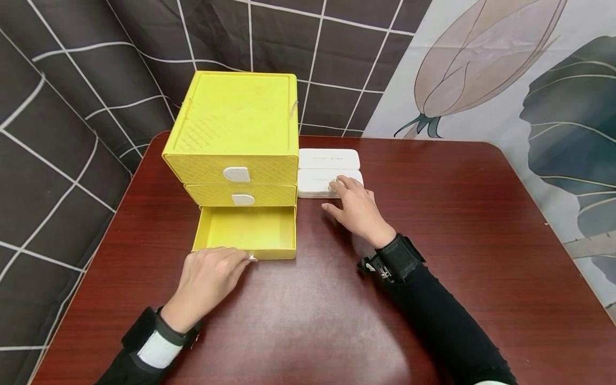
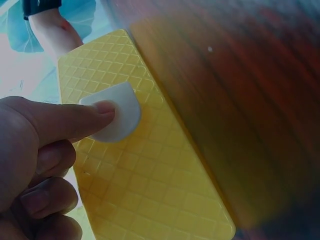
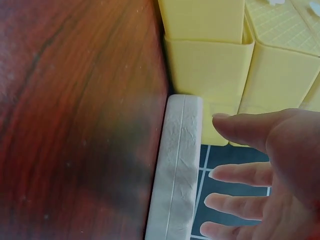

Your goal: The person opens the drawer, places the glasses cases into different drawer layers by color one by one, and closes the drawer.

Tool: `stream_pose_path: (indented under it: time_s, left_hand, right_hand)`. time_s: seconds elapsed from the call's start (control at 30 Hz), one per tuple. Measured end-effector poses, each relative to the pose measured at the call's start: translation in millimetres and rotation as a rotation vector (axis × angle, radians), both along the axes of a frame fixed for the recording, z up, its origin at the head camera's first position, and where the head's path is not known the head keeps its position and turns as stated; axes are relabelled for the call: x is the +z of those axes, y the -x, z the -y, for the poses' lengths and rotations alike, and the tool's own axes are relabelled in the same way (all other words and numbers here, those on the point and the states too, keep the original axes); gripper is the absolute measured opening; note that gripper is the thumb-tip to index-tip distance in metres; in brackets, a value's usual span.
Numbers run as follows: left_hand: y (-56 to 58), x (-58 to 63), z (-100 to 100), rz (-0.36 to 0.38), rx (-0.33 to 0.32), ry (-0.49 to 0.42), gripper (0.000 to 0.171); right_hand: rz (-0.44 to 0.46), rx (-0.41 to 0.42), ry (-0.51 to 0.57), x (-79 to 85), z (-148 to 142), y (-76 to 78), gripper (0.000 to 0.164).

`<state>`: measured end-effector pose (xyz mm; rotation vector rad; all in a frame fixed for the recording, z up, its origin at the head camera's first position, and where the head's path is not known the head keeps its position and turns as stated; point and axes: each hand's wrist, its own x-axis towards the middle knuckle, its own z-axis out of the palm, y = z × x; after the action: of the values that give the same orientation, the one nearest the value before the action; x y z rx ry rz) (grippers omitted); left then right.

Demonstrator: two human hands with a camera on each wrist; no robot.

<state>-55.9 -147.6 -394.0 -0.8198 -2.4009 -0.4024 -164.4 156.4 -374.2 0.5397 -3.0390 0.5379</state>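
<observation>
A yellow drawer unit (image 1: 240, 115) stands on the table, its bottom drawer (image 1: 274, 253) pulled out with nothing inside. My left hand (image 1: 212, 278) is at that drawer's front and pinches its white handle (image 2: 127, 115), the thumb pressed on the face. Right of the unit lie two white cases, a front case (image 1: 313, 183) and a rear case (image 1: 329, 158). Just over the front case hovers my right hand (image 1: 358, 208), fingers spread. In the right wrist view the fingers look apart from the case's side.
The table (image 1: 462, 224) is dark red wood and stretches to the right and front. Behind it hangs a dark checked cloth (image 1: 289, 45). A floral cloth (image 1: 486, 80) hangs at the right. Two upper drawers stay closed, each with a white handle (image 1: 236, 174).
</observation>
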Motion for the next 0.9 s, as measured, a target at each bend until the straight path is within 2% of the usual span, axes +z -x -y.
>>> stream_pose_path:
  time_s: [0.4,0.6,0.9]
  left_hand:
    - [-4.0,0.2,0,0.021,-0.001,-0.003,0.015]
    - [-5.4,0.5,-1,0.022,0.009,0.006,0.021]
    - [-6.4,0.4,-1,0.021,0.011,0.013,0.021]
  right_hand:
    - [0.021,-0.008,-0.015,-1.6,2,13.9,0.057]
    - [0.017,-0.002,-0.018,-4.7,2,19.2,0.056]
    - [0.06,-0.018,-0.043,-6.1,6,27.0,0.059]
